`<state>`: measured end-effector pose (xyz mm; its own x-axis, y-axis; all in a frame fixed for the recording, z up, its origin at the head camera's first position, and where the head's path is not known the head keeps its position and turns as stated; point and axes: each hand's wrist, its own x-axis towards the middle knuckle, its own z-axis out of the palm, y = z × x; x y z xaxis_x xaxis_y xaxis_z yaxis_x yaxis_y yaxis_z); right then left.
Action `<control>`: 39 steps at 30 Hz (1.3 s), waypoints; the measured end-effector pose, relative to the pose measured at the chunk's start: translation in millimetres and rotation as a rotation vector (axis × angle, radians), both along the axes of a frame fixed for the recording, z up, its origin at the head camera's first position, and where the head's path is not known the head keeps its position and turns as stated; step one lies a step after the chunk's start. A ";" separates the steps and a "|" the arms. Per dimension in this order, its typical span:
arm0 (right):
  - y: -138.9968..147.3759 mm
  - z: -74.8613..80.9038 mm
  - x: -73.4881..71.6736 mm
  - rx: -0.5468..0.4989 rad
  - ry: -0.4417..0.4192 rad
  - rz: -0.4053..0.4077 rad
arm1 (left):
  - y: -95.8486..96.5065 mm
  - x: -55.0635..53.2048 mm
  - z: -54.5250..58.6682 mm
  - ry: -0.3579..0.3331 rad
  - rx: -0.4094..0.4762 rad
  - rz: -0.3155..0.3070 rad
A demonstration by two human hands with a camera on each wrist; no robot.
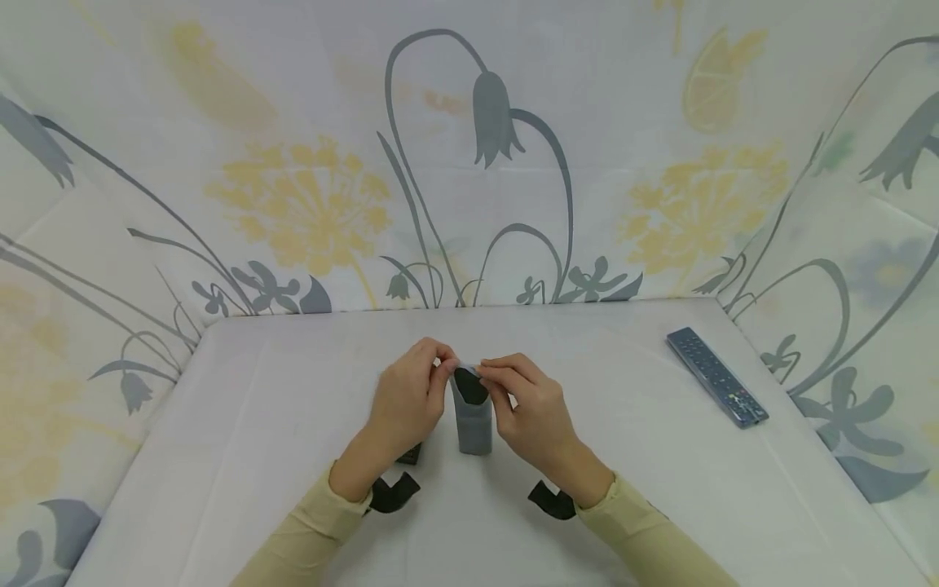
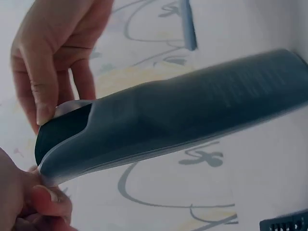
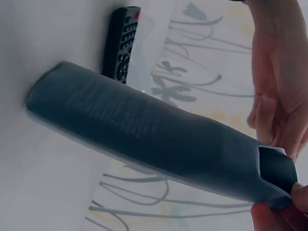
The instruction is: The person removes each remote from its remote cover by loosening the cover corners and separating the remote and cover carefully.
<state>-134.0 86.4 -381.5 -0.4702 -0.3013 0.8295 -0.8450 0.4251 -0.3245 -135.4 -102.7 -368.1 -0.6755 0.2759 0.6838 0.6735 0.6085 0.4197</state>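
A translucent plastic sleeve stands upright on the table, with a dark remote control inside it. The bare dark end of the remote shows at the sleeve's open top, and faint print shows through the sleeve in the left wrist view. My left hand pinches one side of the sleeve's top edge between thumb and fingers. On the opposite side, my right hand pinches the edge near the same opening. The sleeve's lower end touches the tabletop.
A black remote with a red button lies on the table, mostly hidden behind my left arm in the head view. Another remote lies at the right. Patterned cloth walls enclose the white table at the back and sides.
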 end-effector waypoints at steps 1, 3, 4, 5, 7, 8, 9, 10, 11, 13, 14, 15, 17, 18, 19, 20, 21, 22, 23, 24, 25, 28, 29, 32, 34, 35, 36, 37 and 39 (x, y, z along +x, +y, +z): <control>-0.1 -0.2 -0.1 -0.006 -0.010 0.005 | -1.0 -0.7 0.1 -0.057 0.028 -0.025; -0.1 -0.1 0.5 -0.018 -0.033 0.014 | -3.3 -2.1 0.9 -0.192 0.100 -0.096; -0.2 0.2 0.8 -0.022 -0.044 0.018 | -4.6 -2.5 1.5 -0.259 0.137 -0.132; -0.2 0.6 1.2 -0.025 -0.050 0.019 | -5.7 -2.8 2.3 -0.322 0.171 -0.162; -0.2 1.8 2.0 -0.028 -0.058 0.018 | -7.7 -3.7 3.7 -0.432 0.227 -0.207; -0.1 2.4 2.1 -0.029 -0.060 0.016 | -8.4 -4.0 4.5 -0.478 0.250 -0.227; -0.1 2.7 1.9 -0.030 -0.057 0.014 | -8.9 -4.4 4.8 -0.511 0.264 -0.243; 0.0 3.1 1.7 -0.031 -0.057 0.012 | -9.0 -4.5 5.3 -0.540 0.276 -0.254; 0.1 3.4 1.6 -0.032 -0.056 0.009 | -9.0 -4.8 5.8 -0.566 0.284 -0.262; 0.2 3.4 1.1 -0.035 -0.061 0.003 | -9.0 -5.1 6.6 -0.612 0.301 -0.278; 0.0 3.4 1.0 -0.039 -0.062 0.001 | -8.9 -5.2 6.9 -0.631 0.310 -0.287; -0.1 3.5 1.1 -0.044 -0.068 0.000 | -8.8 -5.3 7.0 -0.648 0.315 -0.291; 0.0 3.7 1.3 -0.048 -0.085 -0.005 | -8.3 -5.7 7.0 -0.679 0.327 -0.296; 0.1 3.6 1.3 -0.050 -0.095 -0.007 | -8.1 -5.8 7.0 -0.693 0.334 -0.299; 0.4 3.5 1.4 -0.053 -0.107 -0.009 | -7.8 -6.2 6.5 -0.704 0.339 -0.302; 0.7 4.0 1.5 -0.058 -0.122 -0.004 | -7.7 -6.5 6.1 -0.713 0.343 -0.304; 1.4 4.2 1.7 -0.062 -0.145 0.000 | -7.5 -6.6 6.0 -0.722 0.348 -0.306; 2.1 4.5 1.8 -0.069 -0.168 0.008 | -7.2 -6.8 5.7 -0.731 0.353 -0.306; 2.9 5.3 2.0 -0.080 -0.200 0.020 | -7.0 -6.8 5.6 -0.739 0.355 -0.308; 3.7 6.3 2.0 -0.092 -0.233 0.032 | -6.8 -6.8 5.7 -0.746 0.359 -0.312; 4.6 7.6 2.0 -0.108 -0.275 0.046 | -6.6 -6.6 5.9 -0.752 0.363 -0.318; 7.1 13.7 1.5 -0.144 -0.407 0.066 | -6.0 -6.1 6.8 -0.768 0.376 -0.338; 7.8 16.2 1.1 -0.146 -0.447 0.064 | -5.9 -6.1 6.8 -0.770 0.378 -0.343; 9.2 23.7 0.6 -0.120 -0.532 0.051 | -5.6 -6.4 6.9 -0.782 0.387 -0.354; 9.1 27.1 0.7 -0.092 -0.558 0.042 | -5.6 -6.7 6.7 -0.790 0.387 -0.354; 8.6 28.2 0.7 -0.084 -0.565 0.038 | -5.6 -6.8 6.5 -0.793 0.387 -0.353; 8.3 28.8 0.5 -0.077 -0.566 0.035 | -5.5 -6.7 6.7 -0.797 0.389 -0.352; 7.7 28.8 0.4 -0.077 -0.568 0.031 | -5.4 -6.6 6.8 -0.799 0.389 -0.349; 6.0 28.6 0.3 -0.084 -0.563 0.020 | -5.2 -6.5 6.8 -0.798 0.388 -0.339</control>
<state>-133.7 92.4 -352.9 -0.8418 -0.2582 0.4741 -0.5393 0.3638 -0.7595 -141.8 -107.9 -361.3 -0.9085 0.3936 0.1405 0.2159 0.1542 0.9642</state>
